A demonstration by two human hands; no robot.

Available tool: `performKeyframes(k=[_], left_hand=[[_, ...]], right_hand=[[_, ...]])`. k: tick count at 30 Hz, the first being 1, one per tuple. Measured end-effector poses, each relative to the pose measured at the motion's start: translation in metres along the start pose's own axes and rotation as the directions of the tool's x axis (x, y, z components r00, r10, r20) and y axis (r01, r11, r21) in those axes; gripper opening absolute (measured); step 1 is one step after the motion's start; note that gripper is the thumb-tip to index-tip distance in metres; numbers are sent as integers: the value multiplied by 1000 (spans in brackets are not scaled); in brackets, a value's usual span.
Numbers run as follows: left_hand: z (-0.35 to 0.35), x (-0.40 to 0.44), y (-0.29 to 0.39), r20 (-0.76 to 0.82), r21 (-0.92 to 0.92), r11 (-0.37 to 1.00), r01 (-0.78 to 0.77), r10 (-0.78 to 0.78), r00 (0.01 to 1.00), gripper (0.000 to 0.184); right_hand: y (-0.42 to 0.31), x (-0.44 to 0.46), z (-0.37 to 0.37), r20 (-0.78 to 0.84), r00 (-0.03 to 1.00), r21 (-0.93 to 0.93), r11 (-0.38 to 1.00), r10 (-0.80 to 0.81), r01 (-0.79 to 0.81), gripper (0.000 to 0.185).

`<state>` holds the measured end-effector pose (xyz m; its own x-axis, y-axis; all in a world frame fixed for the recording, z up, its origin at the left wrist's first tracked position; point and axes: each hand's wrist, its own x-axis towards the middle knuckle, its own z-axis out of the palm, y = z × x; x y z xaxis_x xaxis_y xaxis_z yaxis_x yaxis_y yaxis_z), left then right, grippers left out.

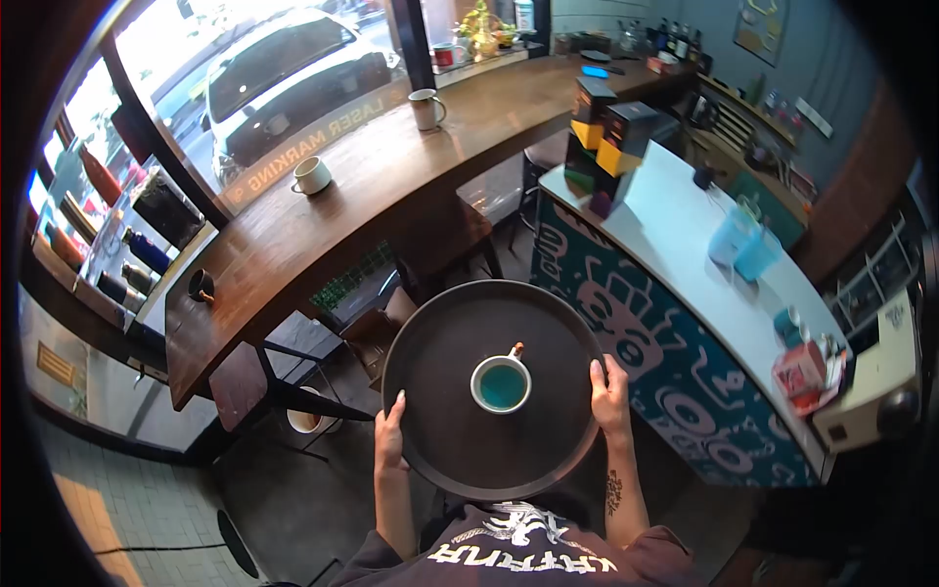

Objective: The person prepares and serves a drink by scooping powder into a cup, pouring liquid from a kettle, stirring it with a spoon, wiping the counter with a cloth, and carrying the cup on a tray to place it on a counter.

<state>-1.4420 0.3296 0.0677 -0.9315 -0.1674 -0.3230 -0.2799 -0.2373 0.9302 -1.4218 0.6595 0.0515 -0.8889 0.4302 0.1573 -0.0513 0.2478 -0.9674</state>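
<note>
A round dark tray (440,430) is held level in front of my body. My left hand (389,432) grips its left rim, thumb on top. On the right rim, my right hand (610,396) is closed the same way. One white cup (502,383) with a teal inside stands near the tray's middle, its handle pointing away from me. Beyond, on the long wooden counter (372,176), are a white mug (426,110), a cream cup (312,176) and a small dark cup (201,286).
To the right, a white-topped counter (675,235) with a patterned teal front holds stacked dark boxes (626,127), blue containers (743,245) and a pink box (800,372). Stools stand under the wooden counter, including a brown seat (238,386). Bottles line the window ledge at left.
</note>
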Motion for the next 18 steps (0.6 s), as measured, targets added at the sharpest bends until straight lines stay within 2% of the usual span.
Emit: performKeyframes(k=[1,2,3,5,6,8,9,11,13,14,15,17,18], left_hand=[[4,13,4,-26,-36,999,7,-8,1000,38],[7,28,4,-137,-27,1000,7,-10,991,42],[9,42,7,-181,-81,997,-11,-3,984,44],[-2,74,20,-100,-190,981,-32,13,995,42],[2,88,28,-109,-199,979,-43,22,994,42],[7,114,49,39,-388,921,-37,57,998,41],[9,131,56,28,-390,919,-48,64,998,41],[17,162,71,-144,-343,932,-116,70,987,38],[21,193,90,-196,-334,933,-135,71,978,36],[19,204,96,-248,-307,940,-146,69,966,34],[22,214,105,-270,-309,938,-160,74,960,34],[30,232,123,-304,-334,933,-132,26,952,33],[25,243,124,-239,-382,915,-128,36,970,34]], right_hand=[[-1,23,6,63,998,-40,999,13,-11,22],[-2,47,15,96,995,-12,1000,3,-2,22],[-4,69,26,127,992,16,1000,-7,5,22],[-15,108,50,168,986,5,1000,-14,13,23],[-15,128,61,196,980,-3,1000,-24,26,23],[-15,171,87,210,976,-19,998,-59,64,24],[-15,192,102,220,973,-13,997,-66,70,24],[-16,233,127,259,962,-114,987,-84,117,24],[-40,265,153,277,956,-76,989,-98,124,25],[-43,279,164,282,954,-145,978,-103,149,25],[-45,294,177,288,951,-212,961,-113,178,26],[-47,323,201,301,944,-221,954,-133,204,26],[-47,337,211,313,941,-251,944,-129,213,27]])
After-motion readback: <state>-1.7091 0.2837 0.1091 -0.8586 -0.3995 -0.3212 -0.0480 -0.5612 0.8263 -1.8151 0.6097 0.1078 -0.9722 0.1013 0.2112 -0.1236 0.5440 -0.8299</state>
